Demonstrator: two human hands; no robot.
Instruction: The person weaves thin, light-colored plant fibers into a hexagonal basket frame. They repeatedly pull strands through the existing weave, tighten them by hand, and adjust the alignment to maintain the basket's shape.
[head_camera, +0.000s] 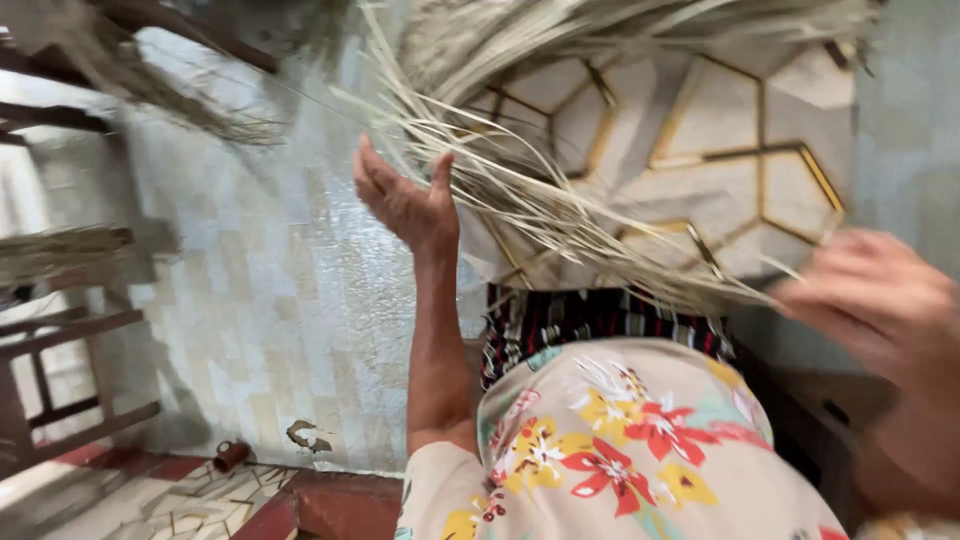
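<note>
A thick bundle of pale dried grass strands (520, 190) fans across the upper middle of the view. My left hand (405, 195) is raised with its fingers apart. Its thumb and palm rest against the left edge of the strands, and nothing is clasped in it. My right hand (870, 300) is blurred at the right edge. Its fingertips meet the thin ends of the strands, and the blur hides whether it grips them. A floral garment (620, 450) fills the lower middle.
Behind the strands are a surface with a gold-lined hexagon pattern (720, 150) and a striped cloth (590, 315). A pale tiled wall (270, 300) lies at the centre left. Dark wooden furniture rails (60, 340) and another grass bundle (60, 250) are at the far left.
</note>
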